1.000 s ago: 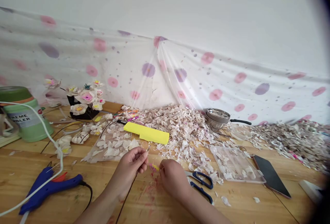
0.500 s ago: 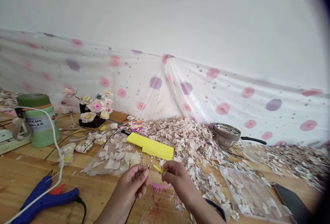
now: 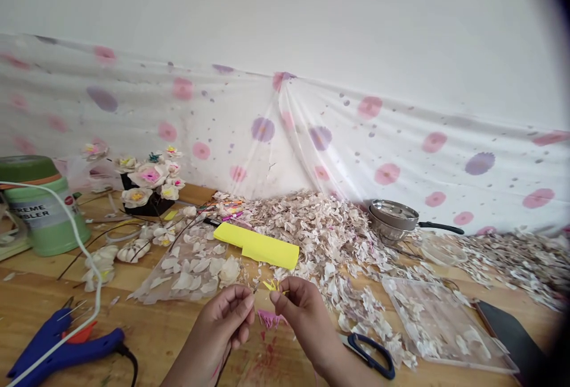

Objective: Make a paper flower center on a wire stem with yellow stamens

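Note:
In the head view, my left hand is closed in a pinch round a thin dark stem. The stem's tip pokes out above the fingertips and its lower end runs down below the palm. My right hand pinches a small fringed yellow paper strip, held close to the stem's tip; whether the two touch I cannot tell. Behind the hands lies a folded sheet of yellow paper. A pink fringed scrap rests on the table between my hands.
Dark-handled scissors lie by my right forearm. To the left are a blue glue gun, a white cord, a green tumbler and petal flowers. Loose petals, metal bowls and a clear plastic lid lie beyond.
My right hand has come slightly nearer my left, bringing the yellow strip closer to the stem's tip. The view has shifted a little, and more of the scissors shows.

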### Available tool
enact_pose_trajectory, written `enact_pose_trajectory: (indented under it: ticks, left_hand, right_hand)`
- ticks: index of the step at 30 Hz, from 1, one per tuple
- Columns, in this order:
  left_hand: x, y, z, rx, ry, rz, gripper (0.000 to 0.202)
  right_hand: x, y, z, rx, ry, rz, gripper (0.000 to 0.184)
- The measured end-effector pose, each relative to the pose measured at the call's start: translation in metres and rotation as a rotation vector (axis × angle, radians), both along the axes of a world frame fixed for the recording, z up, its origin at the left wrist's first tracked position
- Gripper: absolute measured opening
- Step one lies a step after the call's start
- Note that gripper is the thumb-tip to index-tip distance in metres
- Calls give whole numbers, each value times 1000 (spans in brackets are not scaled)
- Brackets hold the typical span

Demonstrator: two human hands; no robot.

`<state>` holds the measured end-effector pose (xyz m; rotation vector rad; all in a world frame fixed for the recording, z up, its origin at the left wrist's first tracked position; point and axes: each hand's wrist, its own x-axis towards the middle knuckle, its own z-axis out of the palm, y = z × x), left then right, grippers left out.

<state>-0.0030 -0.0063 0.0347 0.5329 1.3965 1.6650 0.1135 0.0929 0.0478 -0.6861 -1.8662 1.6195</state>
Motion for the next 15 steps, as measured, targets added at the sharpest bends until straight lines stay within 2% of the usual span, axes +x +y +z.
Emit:
enact_pose_trajectory:
  ticks: [8,15]
  left_hand:
    - [-1,2,-7,1,52,-26,46]
    - [1,0,-7,21,16,-26,40]
  right_hand:
    - [4,-2,-2,18,70,-23,27]
    - [4,-2,-2,47,83,-82,28]
